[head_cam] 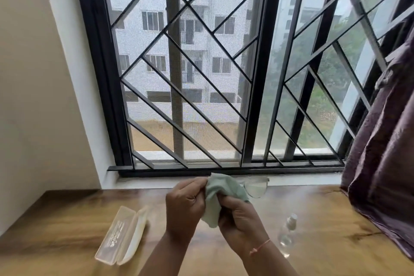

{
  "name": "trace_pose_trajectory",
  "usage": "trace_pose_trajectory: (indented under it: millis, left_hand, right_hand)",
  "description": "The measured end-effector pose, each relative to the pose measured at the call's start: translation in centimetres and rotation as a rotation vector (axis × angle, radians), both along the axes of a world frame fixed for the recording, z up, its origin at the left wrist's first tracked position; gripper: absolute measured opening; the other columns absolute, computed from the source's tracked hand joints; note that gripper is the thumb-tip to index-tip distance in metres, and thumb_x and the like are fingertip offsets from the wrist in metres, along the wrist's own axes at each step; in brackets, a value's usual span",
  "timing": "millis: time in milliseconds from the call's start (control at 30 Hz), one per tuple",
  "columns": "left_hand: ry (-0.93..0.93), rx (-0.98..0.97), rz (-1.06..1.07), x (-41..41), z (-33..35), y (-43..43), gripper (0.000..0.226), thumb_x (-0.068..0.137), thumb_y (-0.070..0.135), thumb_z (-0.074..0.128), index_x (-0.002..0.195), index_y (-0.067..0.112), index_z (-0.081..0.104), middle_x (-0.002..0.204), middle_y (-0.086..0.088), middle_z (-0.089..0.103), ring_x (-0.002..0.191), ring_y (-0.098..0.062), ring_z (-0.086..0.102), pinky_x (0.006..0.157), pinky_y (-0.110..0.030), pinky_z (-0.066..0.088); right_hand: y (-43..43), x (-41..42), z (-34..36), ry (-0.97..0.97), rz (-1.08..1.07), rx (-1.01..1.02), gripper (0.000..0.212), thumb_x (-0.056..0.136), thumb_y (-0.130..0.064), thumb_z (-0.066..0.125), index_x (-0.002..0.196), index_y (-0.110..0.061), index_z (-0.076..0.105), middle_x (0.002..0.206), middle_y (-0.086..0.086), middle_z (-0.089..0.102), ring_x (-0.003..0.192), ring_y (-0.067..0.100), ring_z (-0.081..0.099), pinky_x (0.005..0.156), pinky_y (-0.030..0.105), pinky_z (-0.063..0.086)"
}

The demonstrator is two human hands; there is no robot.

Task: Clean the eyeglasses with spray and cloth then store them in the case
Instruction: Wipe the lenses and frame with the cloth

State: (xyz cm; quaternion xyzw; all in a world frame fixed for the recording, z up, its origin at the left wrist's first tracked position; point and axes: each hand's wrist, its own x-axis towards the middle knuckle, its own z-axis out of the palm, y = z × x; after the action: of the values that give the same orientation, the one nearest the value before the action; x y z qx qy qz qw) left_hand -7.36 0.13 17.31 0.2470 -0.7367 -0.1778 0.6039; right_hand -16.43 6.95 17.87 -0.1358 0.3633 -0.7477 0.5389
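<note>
A wooden table [67,219] runs beneath a black-framed window [257,74] with a diagonal grille [179,87]. A white sill [156,182] lies between them, and a dark purple curtain [385,141] hangs at the right.

From my remote view through the head camera, both hands are raised over the middle of the table.

- **Left hand** [186,206]: its fingers are curled and pinch the upper edge of a pale green cloth [220,195].
- **Right hand** [240,222]: it is closed round the lower part of the same cloth, and a thin orange thread [259,247] circles its wrist.
- **Eyeglasses** [255,187]: they are held up in the cloth between the hands. One clear lens and its thin rim stick out to the right of the cloth, seen against the sill. The other lens is hidden in the folds, so I cannot tell which fingers bear on it.
- **Case** [121,234]: translucent, it lies open on the table to the left of the left forearm, lid folded back, apart from the hands.
- **Spray bottle** [287,233]: small and clear, it is on the table just right of the right wrist. It is blurred, and neither hand touches it.
</note>
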Motion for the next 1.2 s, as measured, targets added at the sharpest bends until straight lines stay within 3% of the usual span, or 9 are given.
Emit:
trace_pose_trajectory:
  millis: [167, 333, 467, 600, 733, 867, 1100, 1167, 1200]
  left_hand:
    - [-0.024, -0.025, -0.025, -0.1, -0.2, 0.0, 0.025, 0.068, 0.01, 0.054, 0.08, 0.01, 0.076, 0.081, 0.006, 0.072, 0.08, -0.002, 0.063, 0.078, -0.002, 0.044]
    - [0.005, -0.053, 0.003, 0.1, 0.2, -0.1, 0.023, 0.07, 0.01, 0.054, 0.078, 0.007, 0.076, 0.083, 0.014, 0.064, 0.082, -0.002, 0.062, 0.08, 0.0, 0.042]
    - [0.021, -0.014, 0.051, 0.3, 0.1, -0.4, 0.021, 0.07, 0.005, 0.059, 0.08, 0.009, 0.076, 0.082, 0.011, 0.068, 0.081, 0.001, 0.062, 0.08, -0.002, 0.045]
    - [0.015, -0.011, 0.083, 0.5, -0.3, -0.6, 0.019, 0.071, 0.008, 0.06, 0.081, 0.009, 0.076, 0.081, 0.008, 0.07, 0.08, -0.001, 0.063, 0.08, -0.003, 0.045]
    - [-0.017, -0.002, 0.101, 0.6, -0.7, -0.8, 0.025, 0.062, -0.005, 0.066, 0.079, 0.008, 0.077, 0.078, 0.003, 0.073, 0.077, -0.003, 0.063, 0.077, -0.005, 0.047]
    - [-0.01, 0.007, 0.109, 0.7, -0.8, -0.9, 0.02, 0.065, -0.001, 0.066, 0.078, 0.01, 0.077, 0.075, 0.002, 0.074, 0.075, -0.003, 0.064, 0.073, -0.005, 0.048]
    - [-0.015, -0.006, 0.112, 0.6, -1.0, -0.7, 0.019, 0.064, -0.003, 0.067, 0.076, 0.008, 0.076, 0.073, 0.001, 0.073, 0.075, -0.003, 0.063, 0.074, 0.0, 0.044]
    - [-0.016, -0.018, 0.099, 0.6, -1.1, -0.7, 0.018, 0.065, -0.002, 0.066, 0.076, 0.008, 0.076, 0.074, 0.004, 0.072, 0.075, -0.003, 0.063, 0.075, -0.001, 0.044]
    - [-0.015, -0.024, 0.092, 0.6, -1.1, -0.7, 0.015, 0.067, 0.001, 0.065, 0.076, 0.008, 0.076, 0.075, 0.008, 0.071, 0.075, -0.002, 0.062, 0.075, 0.0, 0.044]
  right_hand:
    - [-0.6, 0.3, 0.8, -0.057, -0.071, -0.014, 0.026, 0.058, 0.0, 0.064, 0.084, 0.001, 0.068, 0.079, 0.017, 0.068, 0.067, 0.023, 0.065, 0.055, 0.028, 0.054]
    - [-0.8, -0.6, 1.2, -0.002, -0.071, -0.014, 0.013, 0.077, -0.003, 0.061, 0.076, -0.009, 0.072, 0.077, 0.012, 0.068, 0.069, 0.023, 0.061, 0.056, 0.03, 0.045]
    - [0.0, -1.2, 1.1, -0.071, -0.016, -0.006, 0.016, 0.065, 0.002, 0.059, 0.077, -0.001, 0.07, 0.074, 0.015, 0.069, 0.068, 0.025, 0.064, 0.063, 0.035, 0.049]
    - [0.6, -0.9, 0.2, -0.118, 0.016, -0.004, 0.02, 0.064, 0.011, 0.054, 0.065, 0.0, 0.072, 0.064, 0.014, 0.069, 0.054, 0.021, 0.067, 0.049, 0.028, 0.055]
    - [0.6, -0.2, -0.3, -0.063, 0.011, 0.025, 0.03, 0.056, 0.007, 0.059, 0.086, 0.004, 0.064, 0.064, 0.016, 0.067, 0.051, 0.021, 0.065, 0.047, 0.027, 0.054]
    - [0.7, 0.0, -0.5, 0.012, -0.038, 0.092, 0.022, 0.063, 0.005, 0.06, 0.084, 0.005, 0.064, 0.066, 0.015, 0.065, 0.051, 0.02, 0.063, 0.042, 0.026, 0.051]
    - [1.0, 0.9, -1.4, 0.139, -0.198, 0.339, 0.041, 0.065, -0.011, 0.075, 0.1, 0.004, 0.059, 0.102, 0.018, 0.061, 0.097, 0.029, 0.049, 0.075, 0.039, 0.031]
    - [1.3, 0.9, -1.5, 0.161, -0.225, 0.357, 0.054, 0.061, -0.016, 0.078, 0.105, 0.008, 0.058, 0.105, 0.023, 0.059, 0.098, 0.032, 0.049, 0.08, 0.043, 0.032]
    - [1.4, 1.0, -1.2, 0.14, -0.211, 0.358, 0.047, 0.066, -0.015, 0.076, 0.103, 0.007, 0.059, 0.098, 0.021, 0.059, 0.089, 0.031, 0.05, 0.075, 0.041, 0.034]
